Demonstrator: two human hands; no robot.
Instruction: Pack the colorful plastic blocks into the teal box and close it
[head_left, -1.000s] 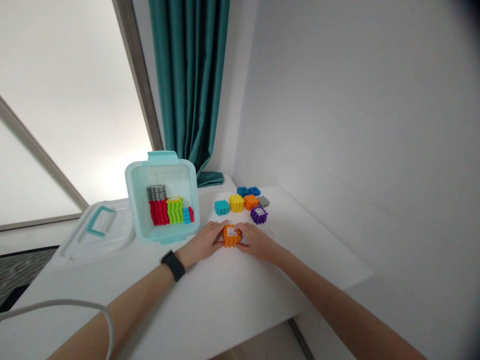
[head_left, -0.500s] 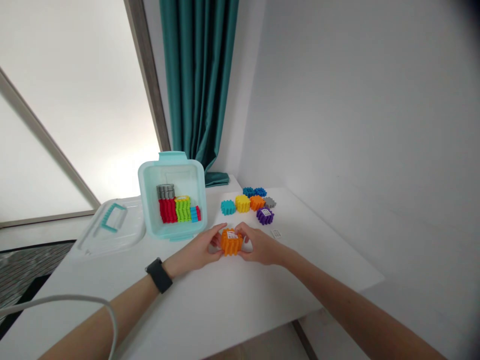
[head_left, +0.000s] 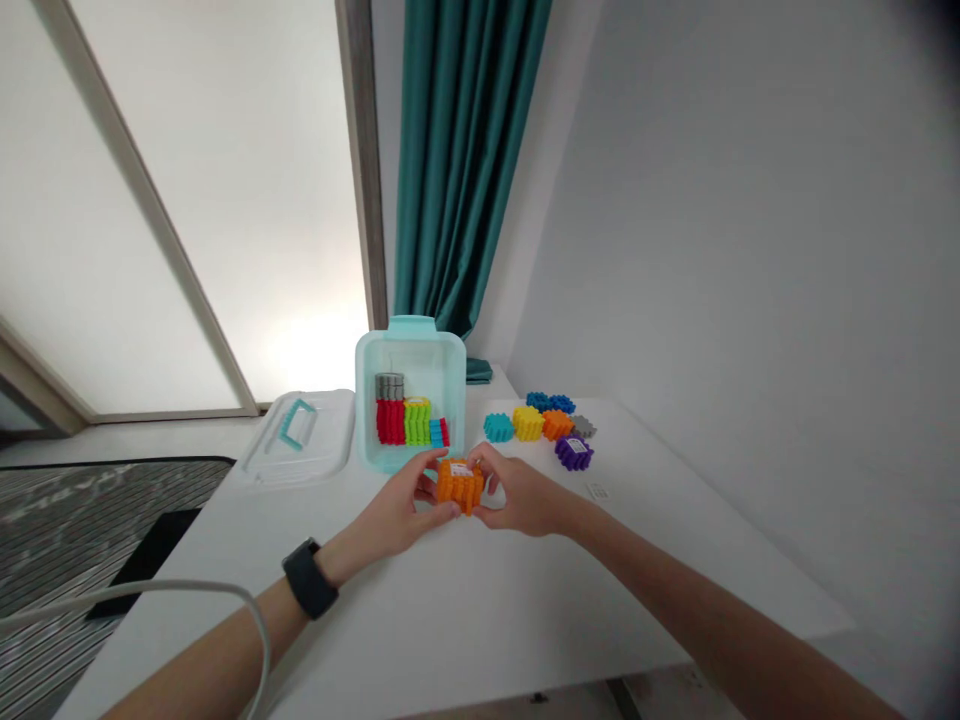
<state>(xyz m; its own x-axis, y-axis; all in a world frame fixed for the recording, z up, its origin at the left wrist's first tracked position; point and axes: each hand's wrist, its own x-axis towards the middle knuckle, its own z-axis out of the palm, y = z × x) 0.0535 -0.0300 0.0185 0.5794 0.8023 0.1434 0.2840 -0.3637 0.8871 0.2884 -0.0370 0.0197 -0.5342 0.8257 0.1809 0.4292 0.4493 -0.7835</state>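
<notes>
"How best to handle the orange stack (head_left: 460, 486)?"
"Press evenly from both sides, I'd say, so its toothed layers stay aligned."
"And where is it in the grip?"
"Pinched between the fingertips of left hand (head_left: 401, 506) and right hand (head_left: 526, 497), label up, well in from the table (head_left: 450, 615)'s near edge. The tub (head_left: 363, 400) stands beyond, toward the far edge."

A black watch is what I pick out first, its broad band (head_left: 313, 585) circling the left wrist (head_left: 337, 560) (the dial is turned from me). The left hand (head_left: 394, 512), right hand (head_left: 529, 497), left forearm (head_left: 214, 655) and right forearm (head_left: 675, 575) are bare. A pale grey cable (head_left: 180, 586) arcs across the left forearm.
</notes>
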